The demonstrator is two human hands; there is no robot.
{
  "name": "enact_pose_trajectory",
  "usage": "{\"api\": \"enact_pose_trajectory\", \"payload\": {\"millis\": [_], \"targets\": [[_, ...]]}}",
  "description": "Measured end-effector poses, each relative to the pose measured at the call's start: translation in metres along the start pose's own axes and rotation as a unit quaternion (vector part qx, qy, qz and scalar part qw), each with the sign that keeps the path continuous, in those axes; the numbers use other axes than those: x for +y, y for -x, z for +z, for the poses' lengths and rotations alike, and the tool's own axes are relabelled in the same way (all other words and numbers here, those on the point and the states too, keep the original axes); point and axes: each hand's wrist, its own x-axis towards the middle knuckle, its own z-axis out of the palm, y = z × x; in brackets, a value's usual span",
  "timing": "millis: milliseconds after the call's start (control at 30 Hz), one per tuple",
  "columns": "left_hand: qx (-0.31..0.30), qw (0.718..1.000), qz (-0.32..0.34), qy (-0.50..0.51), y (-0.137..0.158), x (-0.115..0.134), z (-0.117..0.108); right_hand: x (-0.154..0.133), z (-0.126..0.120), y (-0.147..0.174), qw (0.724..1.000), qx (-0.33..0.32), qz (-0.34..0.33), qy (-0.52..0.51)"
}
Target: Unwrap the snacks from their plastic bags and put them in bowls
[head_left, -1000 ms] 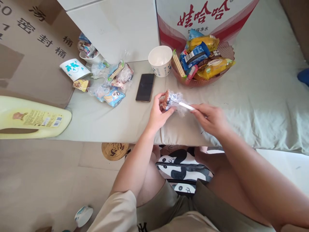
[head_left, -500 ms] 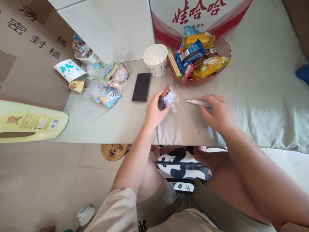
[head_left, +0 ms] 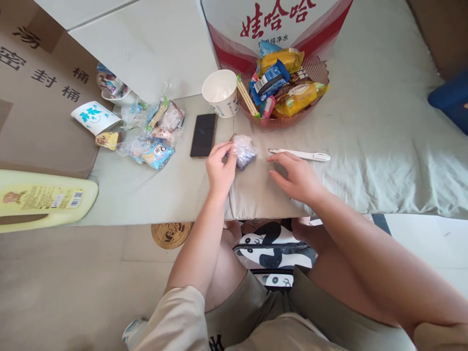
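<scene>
My left hand (head_left: 221, 165) pinches the left edge of a small snack packet (head_left: 244, 151) bundled in crinkled clear plastic. Its printed wrapper shows only in part through the film. To the right, my right hand (head_left: 294, 176) hovers low over the cloth with fingers apart and nothing in them. Just beyond those fingers lies a slim white utility knife (head_left: 303, 155), its thin tip pointing left. A dark phone (head_left: 203, 135) rests to the left of the packet. Behind it stands a white paper cup (head_left: 221, 92).
A pinkish clear bowl (head_left: 256, 117) of wrapped snacks sits at the back, before a red-and-white carton (head_left: 278, 29). Bagged snacks (head_left: 157, 153) and a tipped paper cup (head_left: 95, 117) lie left. A yellow jug (head_left: 47, 197) lies at the left front edge, near a cardboard box (head_left: 40, 126).
My right hand has let go of the utility knife, which now lies on the cloth, and has moved left toward the packet. My left hand has turned the packet. The view has shifted slightly.
</scene>
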Motion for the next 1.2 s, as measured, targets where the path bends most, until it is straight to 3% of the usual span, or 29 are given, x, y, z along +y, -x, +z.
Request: {"api": "enact_pose_trajectory", "payload": {"millis": [100, 200, 333, 467, 633, 733, 800, 867, 933, 1000, 1067, 1200], "targets": [[0.007, 0.964, -0.159, 0.212, 0.004, 0.007, 0.007, -0.003, 0.002, -0.001, 1.000, 0.017, 0.001, -0.016], [-0.014, 0.913, -0.270, 0.307, 0.006, 0.016, 0.008, -0.005, 0.000, -0.003, 0.999, 0.024, -0.019, -0.035], [0.014, 0.879, -0.339, 0.336, 0.006, 0.022, 0.005, -0.007, -0.004, -0.003, 0.997, 0.069, -0.003, -0.045], [0.059, 0.872, -0.362, 0.323, 0.004, 0.016, -0.003, -0.007, -0.006, -0.004, 0.986, 0.146, 0.042, -0.063], [0.112, 0.901, -0.294, 0.299, -0.002, 0.007, -0.023, 0.000, -0.010, -0.012, 0.934, 0.237, 0.136, -0.229], [0.069, 0.942, -0.207, 0.256, -0.002, 0.005, -0.025, 0.003, -0.019, -0.017, 0.899, 0.254, 0.177, -0.309], [0.016, 0.973, -0.146, 0.180, 0.000, 0.005, -0.018, 0.002, -0.024, -0.016, 0.892, 0.250, 0.195, -0.321], [-0.073, 0.991, -0.078, 0.076, 0.005, 0.007, -0.008, -0.002, -0.028, -0.012, 0.912, 0.210, 0.194, -0.294], [-0.173, 0.984, -0.021, -0.019, 0.010, 0.011, 0.001, -0.006, -0.032, -0.006, 0.953, 0.135, 0.172, -0.208], [-0.221, 0.973, 0.013, -0.062, 0.013, 0.015, 0.005, -0.010, -0.035, 0.000, 0.983, 0.067, 0.140, -0.095], [-0.199, 0.978, 0.035, -0.045, 0.014, 0.019, 0.003, -0.010, -0.038, 0.005, 0.994, 0.035, 0.107, -0.011], [-0.070, 0.995, 0.047, 0.050, 0.012, 0.022, -0.005, -0.006, -0.038, 0.009, 0.995, 0.005, 0.081, 0.061]]}}
